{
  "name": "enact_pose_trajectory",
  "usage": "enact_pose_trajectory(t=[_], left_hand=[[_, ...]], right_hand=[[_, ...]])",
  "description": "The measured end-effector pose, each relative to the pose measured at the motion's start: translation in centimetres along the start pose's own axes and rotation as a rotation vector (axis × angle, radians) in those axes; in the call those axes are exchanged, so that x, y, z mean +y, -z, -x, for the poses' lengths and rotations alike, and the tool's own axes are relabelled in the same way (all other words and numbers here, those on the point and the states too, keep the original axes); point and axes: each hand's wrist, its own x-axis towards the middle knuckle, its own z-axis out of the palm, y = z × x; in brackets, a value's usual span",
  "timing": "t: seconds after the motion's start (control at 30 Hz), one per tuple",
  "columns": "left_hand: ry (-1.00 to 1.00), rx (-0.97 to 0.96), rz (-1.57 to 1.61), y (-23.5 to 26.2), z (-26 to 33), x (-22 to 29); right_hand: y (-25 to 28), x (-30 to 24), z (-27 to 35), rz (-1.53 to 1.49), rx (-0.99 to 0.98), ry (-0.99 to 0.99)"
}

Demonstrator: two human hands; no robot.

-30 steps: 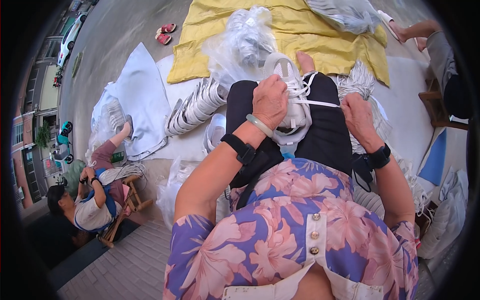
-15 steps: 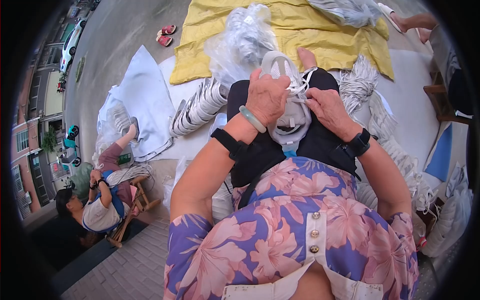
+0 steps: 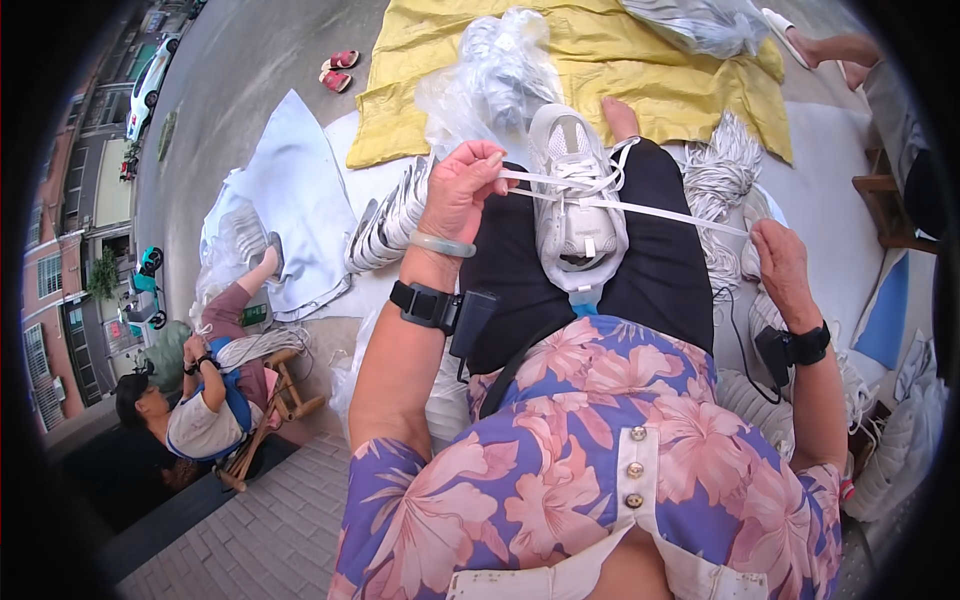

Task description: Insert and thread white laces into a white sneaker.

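Observation:
A white sneaker (image 3: 572,190) lies sole-down on my lap, toe pointing away, over black trousers. A flat white shoelace (image 3: 660,211) runs through its eyelets and stretches out to both sides. My left hand (image 3: 462,186) is raised left of the shoe, fingers pinched on one lace end. My right hand (image 3: 782,272) is pulled far out to the right and grips the other end, so the lace is taut. Both wrists carry black bands with small devices.
A row of white shoes (image 3: 390,215) and clear plastic bags (image 3: 500,70) lie on a white sheet beside a yellow cloth (image 3: 660,60). A bundle of white laces (image 3: 722,175) sits at my right. Another person (image 3: 205,410) sits on a stool at lower left.
Both hands were together over the shoe; they have now drawn apart, the right hand pulling far right and the left lifting left, stretching the lace tight.

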Motion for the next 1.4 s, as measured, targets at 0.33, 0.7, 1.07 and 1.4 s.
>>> enact_pose_trajectory(t=[0.33, 0.7, 1.07, 1.4], left_hand=[[0.048, 0.082, -0.351, -3.0, 0.0, -5.0], [-0.213, 0.221, -1.207, -4.7, 3.4, -5.7], [-0.163, 0.272, -1.195, -2.6, 2.9, -5.1], [-0.574, 0.079, -1.379, -8.1, 0.2, -6.5]], right_hand=[[1.9, 12.7, 10.3, 0.307, -0.115, -0.352], [-5.4, -7.9, -5.8, -0.339, -0.026, 0.185], [-8.6, -12.0, -7.3, -0.448, -0.247, 0.017], [-8.9, -12.0, -7.3, -0.369, -0.176, 0.079]])
